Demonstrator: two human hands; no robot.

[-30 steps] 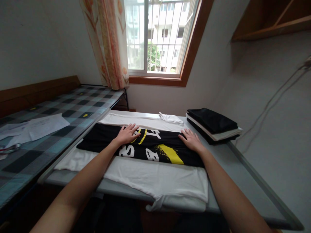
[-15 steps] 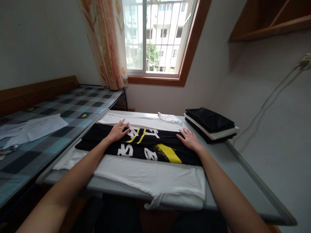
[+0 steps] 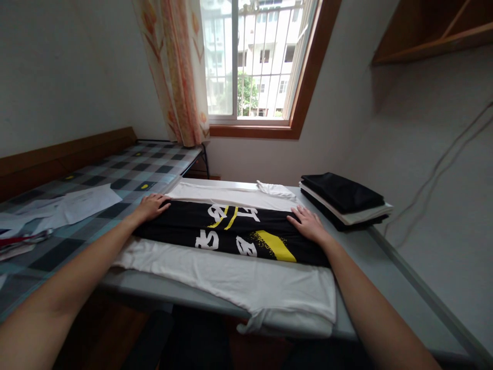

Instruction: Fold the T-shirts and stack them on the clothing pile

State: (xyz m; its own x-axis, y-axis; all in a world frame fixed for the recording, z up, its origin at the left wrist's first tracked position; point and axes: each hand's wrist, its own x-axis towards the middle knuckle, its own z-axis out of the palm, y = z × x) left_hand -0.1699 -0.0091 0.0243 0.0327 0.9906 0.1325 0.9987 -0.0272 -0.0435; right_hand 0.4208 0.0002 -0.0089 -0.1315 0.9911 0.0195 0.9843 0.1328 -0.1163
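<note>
Left hand [image 3: 151, 207] shifted outward on black cloth [image 3: 181, 223] — folded stack [image 3: 342, 195] rightward.

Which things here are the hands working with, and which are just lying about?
In use:
black printed cloth, under the left hand and right hand
white garment beneath it
table

Apparently just lying about:
papers on the checked mattress
folded stack, untouched, perhaps related

Before me, the grey counter [image 3: 372, 277] bears a white shirt [image 3: 231, 272], spread flat, with a black printed garment [image 3: 231, 231] on top; to the right lies a stack of folded clothes [image 3: 342, 198].
</note>
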